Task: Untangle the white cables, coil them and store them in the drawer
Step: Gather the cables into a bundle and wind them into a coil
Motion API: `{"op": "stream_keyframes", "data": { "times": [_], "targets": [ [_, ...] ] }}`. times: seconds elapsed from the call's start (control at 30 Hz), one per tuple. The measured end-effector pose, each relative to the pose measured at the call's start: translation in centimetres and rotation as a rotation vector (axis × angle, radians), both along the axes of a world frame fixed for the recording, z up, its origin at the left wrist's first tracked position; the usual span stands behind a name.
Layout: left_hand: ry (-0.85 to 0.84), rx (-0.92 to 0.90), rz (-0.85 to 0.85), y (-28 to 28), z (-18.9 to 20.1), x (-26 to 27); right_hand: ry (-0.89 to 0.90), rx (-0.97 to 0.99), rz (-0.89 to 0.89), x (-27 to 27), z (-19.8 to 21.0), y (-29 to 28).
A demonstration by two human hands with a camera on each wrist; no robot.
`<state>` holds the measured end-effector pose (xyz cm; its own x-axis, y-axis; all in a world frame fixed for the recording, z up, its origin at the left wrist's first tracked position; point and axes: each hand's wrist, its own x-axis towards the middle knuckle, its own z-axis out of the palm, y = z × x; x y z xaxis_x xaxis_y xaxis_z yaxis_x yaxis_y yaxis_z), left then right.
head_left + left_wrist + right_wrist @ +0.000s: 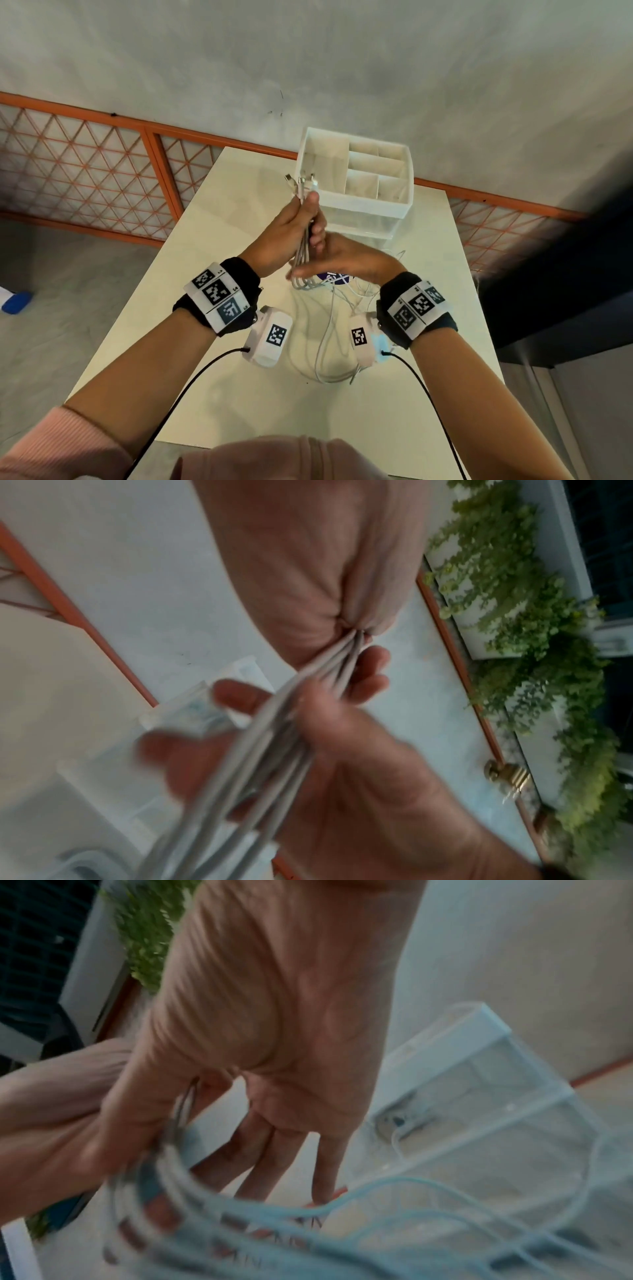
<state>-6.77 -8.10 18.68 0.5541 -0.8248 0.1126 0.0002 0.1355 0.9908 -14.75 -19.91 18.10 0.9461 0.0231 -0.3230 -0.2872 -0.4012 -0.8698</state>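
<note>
My left hand is raised above the table and grips a bundle of white cables in its fist. The plug ends stick out above it. Just below, my right hand lies against the bundle with straight fingers, the strands running across its palm. From there the cables hang down into loose loops on the table, blurred in the right wrist view. The white organiser with clear drawers stands right behind the hands.
The cream table is narrow, with its edges close on both sides. A purple round thing lies under my right hand. An orange lattice railing runs behind, plants hang to the right, and a blue object lies on the floor.
</note>
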Motion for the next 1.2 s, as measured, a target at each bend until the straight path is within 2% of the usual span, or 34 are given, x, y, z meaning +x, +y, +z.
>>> {"op": "stream_keyframes", "data": {
  "times": [0.07,0.13,0.27,0.37,0.47,0.53,0.6,0.7,0.8,0.97,1.1,1.2],
  "targets": [
    [0.14,-0.115,0.047,0.0,0.4,0.8,0.026,0.028,0.031,-0.2,-0.3,0.5],
    [0.235,-0.174,0.162,0.1,0.2,1.8,0.021,0.007,-0.01,-0.5,0.1,0.3],
    [0.311,-0.18,0.347,0.5,-1.3,2.7,-0.079,-0.256,-0.035,-0.4,1.4,-0.2],
    [0.331,0.033,0.383,0.6,-2.8,3.0,-0.165,-0.324,-0.202,-0.3,2.0,-0.1],
    [0.467,0.29,0.311,0.9,-4.1,2.6,-0.199,-0.32,-0.341,0.0,2.3,-0.2],
    [0.335,0.509,0.247,1.1,-5.2,2.3,-0.194,-0.335,-0.357,0.2,2.3,-0.3],
    [0.183,0.571,0.223,1.3,-5.3,1.8,-0.155,-0.354,-0.352,0.2,2.4,-0.4],
    [0.064,0.386,0.071,1.2,-3.6,0.5,-0.105,-0.381,-0.34,0.5,2.7,-0.1],
    [0.002,0.366,0.038,0.7,-2.4,-0.4,-0.101,-0.327,-0.33,0.7,3.0,-0.2],
    [0.179,0.143,0.101,0.9,-1.2,0.4,-0.108,-0.116,-0.307,-1.0,2.7,-1.5],
    [0.3,-0.13,0.259,2.0,1.2,2.9,-0.043,-0.125,-0.363,-3.0,-0.4,-3.3],
    [0.418,-0.268,0.382,3.4,2.5,4.8,-0.02,-0.122,-0.486,-4.9,-2.3,-4.5]
  ]
}}
